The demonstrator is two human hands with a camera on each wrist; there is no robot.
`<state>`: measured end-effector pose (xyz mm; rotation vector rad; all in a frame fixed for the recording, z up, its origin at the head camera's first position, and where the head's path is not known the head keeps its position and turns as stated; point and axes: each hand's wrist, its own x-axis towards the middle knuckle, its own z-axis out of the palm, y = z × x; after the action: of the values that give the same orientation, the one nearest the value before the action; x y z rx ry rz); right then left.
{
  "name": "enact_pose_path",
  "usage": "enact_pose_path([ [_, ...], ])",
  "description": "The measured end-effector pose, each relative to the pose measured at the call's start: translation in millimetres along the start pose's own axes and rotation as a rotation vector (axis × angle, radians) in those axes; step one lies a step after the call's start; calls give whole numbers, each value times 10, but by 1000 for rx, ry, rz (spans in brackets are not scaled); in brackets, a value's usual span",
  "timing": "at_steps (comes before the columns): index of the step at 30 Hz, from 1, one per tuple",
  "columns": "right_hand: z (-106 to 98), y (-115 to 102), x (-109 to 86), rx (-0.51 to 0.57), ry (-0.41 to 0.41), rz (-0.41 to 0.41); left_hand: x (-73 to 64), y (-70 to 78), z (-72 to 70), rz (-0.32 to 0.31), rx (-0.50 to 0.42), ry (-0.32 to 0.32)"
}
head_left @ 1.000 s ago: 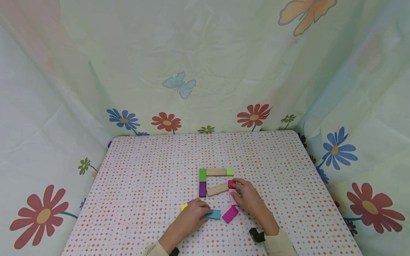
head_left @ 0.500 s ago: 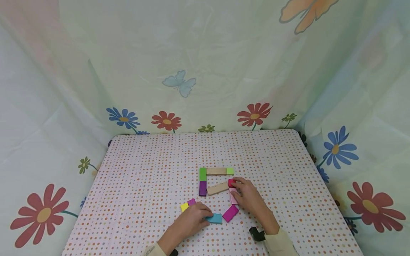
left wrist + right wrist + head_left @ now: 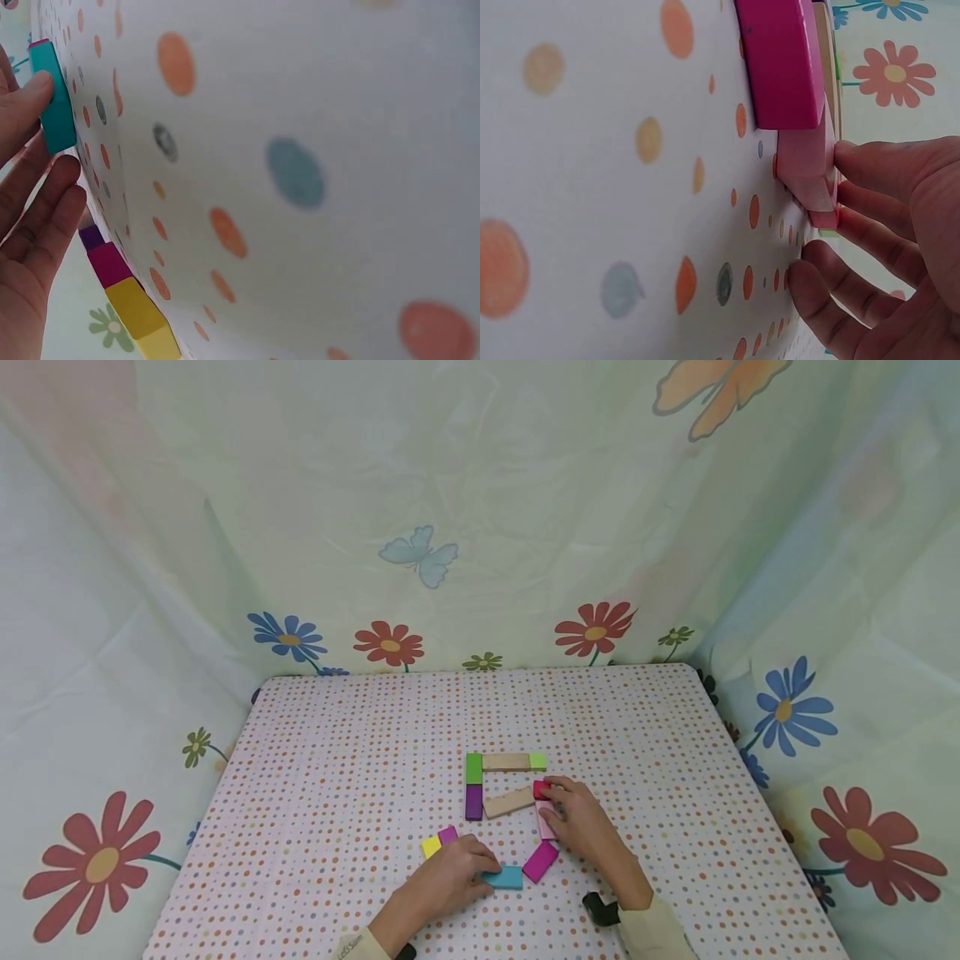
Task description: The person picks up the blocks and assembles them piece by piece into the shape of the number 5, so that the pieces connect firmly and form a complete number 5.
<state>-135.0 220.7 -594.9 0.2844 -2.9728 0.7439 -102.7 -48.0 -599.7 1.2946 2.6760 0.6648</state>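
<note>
My left hand (image 3: 450,875) pinches a blue block (image 3: 505,877) that lies flat on the tabletop. In the left wrist view, my thumb lies on the near side of this block (image 3: 52,105), with other fingers behind it. The block's right end is at the lower corner of a tilted magenta block (image 3: 540,862). My right hand (image 3: 581,818) touches a pale pink block (image 3: 544,822) and a small red block (image 3: 539,790), its fingers extended. In the right wrist view, the thumb rests on the pale pink block (image 3: 806,154).
A green block (image 3: 474,768), a purple block (image 3: 474,802), a plain wooden block (image 3: 506,762) and a light green block (image 3: 537,762) form a corner. A slanted wooden block (image 3: 510,802) lies below. Yellow (image 3: 431,846) and violet (image 3: 447,835) blocks lie beside my left hand.
My left hand has slid the blue block slightly right and toward me, up to the magenta block. More of the yellow and violet blocks shows. My right hand has stayed in place.
</note>
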Motion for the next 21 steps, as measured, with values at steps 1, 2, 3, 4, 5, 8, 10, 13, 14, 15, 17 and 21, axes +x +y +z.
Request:
enact_pose_path([
  [1,3,4,0,-2,1,-2,-1,3,0,-2,-1,-6],
  [2,4,5,-2,-2,3,-2,-2,5,0,-4,-4,-12],
  [3,6,7,-2,-2,3,-2,-4,7,-1,-6,-8,-19],
  [4,8,9,-4,-3,2,-2,-5,11,-1,-8,-18,-25],
  [5,9,10,-6,-5,1,-2,-4,13,0,-5,-21,-29],
  [8,12,12,-9,-5,-5,4,4,20,9,9,-22,-38],
  [10,13,12,-8,-2,-11,7,13,26,17,22,-14,-36],
  [13,12,11,-6,1,-17,12,23,33,29,31,0,-25],
  [14,12,12,-5,3,-17,13,24,35,30,31,2,-21],
  [15,10,10,-5,4,-17,13,25,36,32,31,2,-17],
  [17,6,10,-7,7,-13,11,26,38,31,27,-1,-14],
  [21,2,8,-7,15,-5,4,26,32,25,28,-6,-14],
])
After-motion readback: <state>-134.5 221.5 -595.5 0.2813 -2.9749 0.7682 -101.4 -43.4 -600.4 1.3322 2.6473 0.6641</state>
